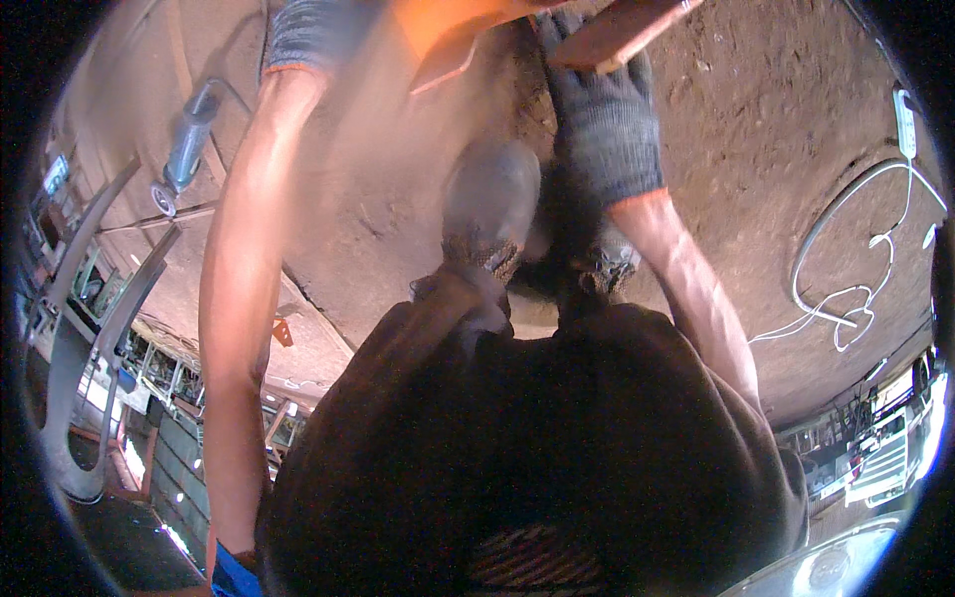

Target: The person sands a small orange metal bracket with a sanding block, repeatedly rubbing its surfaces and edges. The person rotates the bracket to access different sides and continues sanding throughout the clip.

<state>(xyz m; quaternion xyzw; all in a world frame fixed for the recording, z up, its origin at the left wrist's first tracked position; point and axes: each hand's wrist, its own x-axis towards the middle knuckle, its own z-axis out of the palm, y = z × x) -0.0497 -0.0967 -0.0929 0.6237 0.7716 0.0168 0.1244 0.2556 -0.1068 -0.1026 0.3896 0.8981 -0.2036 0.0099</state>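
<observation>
At the top edge lies an orange-painted metal piece [448, 30] with flat flanges, smeared by motion and cut off by the picture's edge. My right hand [609, 134], in a dark grey knit glove with an orange cuff, is closed at its reddish-orange bar-shaped part [622, 35]; the bar covers part of the fingers. To the left of the metal piece, my left hand [318, 40] wears the same kind of glove. It is blurred and its fingers cannot be made out. Below the piece, between my arms, are my dusty shoes [492, 194].
An angle grinder [187, 149] with a cord lies on the dirt floor at the left. Curved dark metal parts [109, 308] stand at the far left. On the right are a white power strip [904, 124] and a looped white cable [801, 264]. A small orange bracket [284, 332] lies beside my left forearm.
</observation>
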